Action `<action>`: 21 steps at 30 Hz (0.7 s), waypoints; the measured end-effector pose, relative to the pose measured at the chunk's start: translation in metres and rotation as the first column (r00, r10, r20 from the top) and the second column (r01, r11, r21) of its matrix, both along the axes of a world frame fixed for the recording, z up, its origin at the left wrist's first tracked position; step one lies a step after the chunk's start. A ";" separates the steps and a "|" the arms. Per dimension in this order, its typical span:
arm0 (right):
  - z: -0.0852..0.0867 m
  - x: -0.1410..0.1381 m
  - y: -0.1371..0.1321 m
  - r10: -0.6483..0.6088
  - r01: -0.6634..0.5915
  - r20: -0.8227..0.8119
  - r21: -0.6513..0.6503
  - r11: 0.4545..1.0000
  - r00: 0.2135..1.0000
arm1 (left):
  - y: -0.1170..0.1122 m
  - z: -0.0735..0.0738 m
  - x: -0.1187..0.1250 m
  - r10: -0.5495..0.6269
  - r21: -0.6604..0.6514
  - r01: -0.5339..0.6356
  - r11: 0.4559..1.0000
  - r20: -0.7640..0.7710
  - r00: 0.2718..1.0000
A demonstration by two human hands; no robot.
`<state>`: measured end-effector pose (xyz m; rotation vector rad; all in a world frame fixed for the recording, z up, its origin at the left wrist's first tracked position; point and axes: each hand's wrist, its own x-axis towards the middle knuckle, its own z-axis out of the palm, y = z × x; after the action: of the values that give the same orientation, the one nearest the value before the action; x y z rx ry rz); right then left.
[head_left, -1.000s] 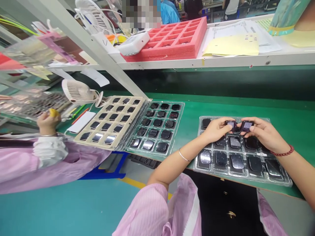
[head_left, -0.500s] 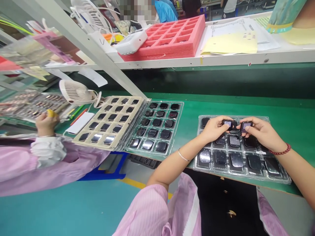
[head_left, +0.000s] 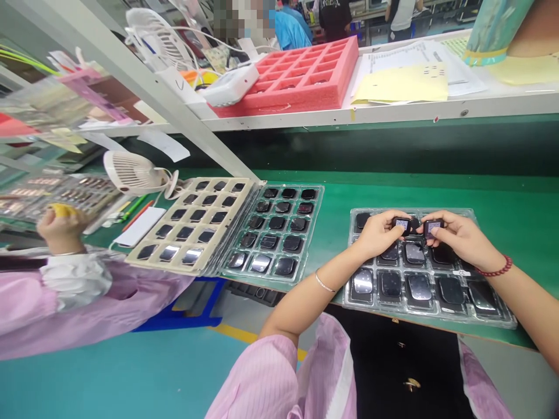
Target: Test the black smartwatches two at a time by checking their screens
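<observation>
My left hand (head_left: 379, 233) pinches a small dark watch body (head_left: 400, 224) with a white code label on top. My right hand (head_left: 458, 238) pinches a second dark watch body (head_left: 432, 226), also labelled. Both hover over the far rows of a clear plastic tray (head_left: 502, 317) that holds several dark watch bodies in pockets. The tray lies on the green bench (head_left: 340, 221) in front of me. The two pieces are close together, a small gap between them.
To the left lie another clear tray of dark parts (head_left: 318, 221) and a beige tray (head_left: 201, 265) beside it. A co-worker's hand (head_left: 61, 224) holds something yellow at far left. A small white fan (head_left: 128, 171), a slanted frame post (head_left: 183, 116) and a shelf with a red foam tray (head_left: 301, 75) and papers stand behind.
Both hands have lowered slightly toward the tray's far rows, still holding the two pieces. The co-worker's hand at left has shifted further left.
</observation>
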<state>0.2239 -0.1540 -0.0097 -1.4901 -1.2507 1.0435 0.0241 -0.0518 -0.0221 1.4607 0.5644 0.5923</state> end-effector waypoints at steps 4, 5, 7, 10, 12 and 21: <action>0.000 0.001 -0.001 0.016 -0.016 0.016 -0.004 1.000 1.000 | 0.000 0.000 0.000 0.002 0.034 -0.001 0.999 -0.009 1.000; 0.000 0.001 -0.001 0.016 -0.016 0.017 -0.003 1.000 1.000 | 0.000 -0.001 0.000 0.002 0.045 -0.001 0.999 -0.015 1.000; 0.001 0.001 -0.001 0.013 -0.013 0.018 0.001 1.000 1.000 | 0.000 -0.002 0.000 0.002 0.063 0.000 0.998 -0.026 1.000; 0.000 0.000 -0.001 0.013 -0.013 0.017 0.001 1.000 1.000 | 0.000 -0.003 0.001 0.006 0.074 -0.004 0.997 -0.031 0.999; 0.000 0.000 0.000 0.015 -0.015 0.017 -0.006 1.000 1.000 | 0.000 -0.004 0.001 0.010 0.074 -0.007 0.997 -0.031 0.999; -0.003 0.002 0.000 0.024 -0.024 0.006 0.014 1.000 1.000 | 0.000 -0.005 0.001 -0.016 0.080 0.017 0.997 -0.012 1.000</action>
<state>0.2254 -0.1545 -0.0125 -1.4720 -1.2796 1.0450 0.0248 -0.0520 -0.0268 1.5440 0.5427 0.5998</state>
